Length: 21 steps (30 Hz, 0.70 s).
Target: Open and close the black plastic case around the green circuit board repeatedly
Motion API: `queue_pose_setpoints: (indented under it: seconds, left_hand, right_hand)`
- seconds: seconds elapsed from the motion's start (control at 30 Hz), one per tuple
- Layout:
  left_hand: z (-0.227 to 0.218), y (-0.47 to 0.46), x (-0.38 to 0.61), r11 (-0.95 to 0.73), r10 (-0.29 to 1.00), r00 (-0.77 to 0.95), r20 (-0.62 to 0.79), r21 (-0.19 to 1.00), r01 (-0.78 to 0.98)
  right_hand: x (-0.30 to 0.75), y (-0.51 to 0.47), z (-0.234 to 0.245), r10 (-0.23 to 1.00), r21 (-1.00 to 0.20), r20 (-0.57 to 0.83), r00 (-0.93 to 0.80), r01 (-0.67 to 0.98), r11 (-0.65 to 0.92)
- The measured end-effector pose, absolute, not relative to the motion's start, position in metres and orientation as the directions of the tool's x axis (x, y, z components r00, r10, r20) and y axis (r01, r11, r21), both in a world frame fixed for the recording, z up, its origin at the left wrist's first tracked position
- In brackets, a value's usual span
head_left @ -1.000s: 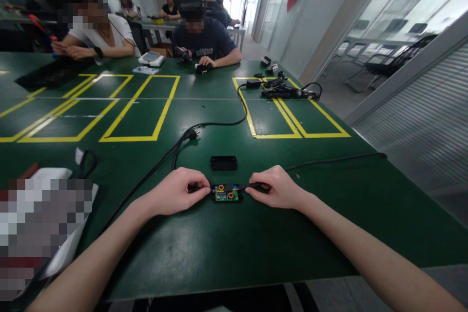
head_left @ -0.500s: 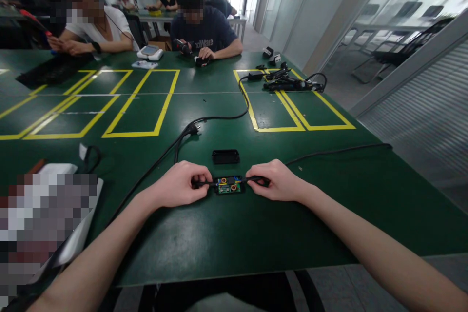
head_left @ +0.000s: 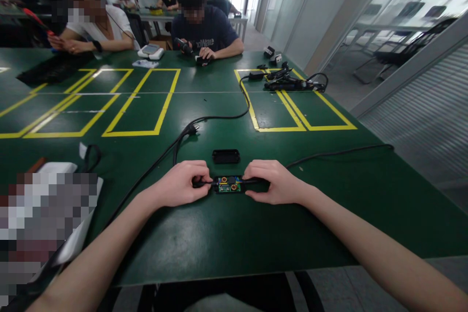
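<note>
An opened black adapter box with a green circuit board (head_left: 228, 185) lies on the green table (head_left: 226, 234) between my hands. My left hand (head_left: 181, 184) is closed in a pinch on the black cable at the box's left end. My right hand (head_left: 274, 181) is closed on the black cable at its right end, fingers curled over it. The box's loose black lid (head_left: 225, 156) rests just behind. The left cable runs back to a plug (head_left: 192, 129); the right cable (head_left: 340, 152) trails off towards the table's right edge.
Yellow tape rectangles (head_left: 141, 102) mark the table. A heap of black cables and adapters (head_left: 288, 82) lies at the far right. Two people sit at the far side, one with a tool (head_left: 182, 46). A white sheet and black loop (head_left: 89, 156) lie at my left.
My head tipped, so the view shifted slightly. Both hands stayed on the cables; my right hand's fingers closed in nearer to the box.
</note>
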<state>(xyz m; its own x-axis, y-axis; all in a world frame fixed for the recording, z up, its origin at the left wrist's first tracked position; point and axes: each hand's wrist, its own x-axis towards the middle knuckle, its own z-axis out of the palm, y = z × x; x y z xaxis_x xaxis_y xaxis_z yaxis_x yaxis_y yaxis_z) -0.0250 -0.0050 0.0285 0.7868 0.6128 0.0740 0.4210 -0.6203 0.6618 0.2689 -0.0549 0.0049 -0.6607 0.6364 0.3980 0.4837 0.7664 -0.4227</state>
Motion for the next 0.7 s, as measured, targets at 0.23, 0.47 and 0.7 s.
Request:
queue_pose_setpoints:
  seconds: [0.23,0.47,0.7]
  left_hand:
    - [0.0259,-0.0048,-0.0244,-0.634,0.604,0.793,0.081,0.651,0.416]
    - [0.0234,-0.0052,-0.0233,-0.682,0.609,0.786,0.106,0.576,0.452]
    - [0.0218,-0.0055,-0.0234,-0.717,0.618,0.773,0.141,0.504,0.482]
  right_hand:
    - [0.2702,-0.0541,0.0032,0.624,-0.385,0.345,-0.701,0.5,0.775]
    - [0.2689,-0.0544,0.0058,0.59,-0.29,0.365,-0.72,0.514,0.807]
    - [0.2672,-0.0521,0.0048,0.569,-0.235,0.406,-0.715,0.521,0.821]
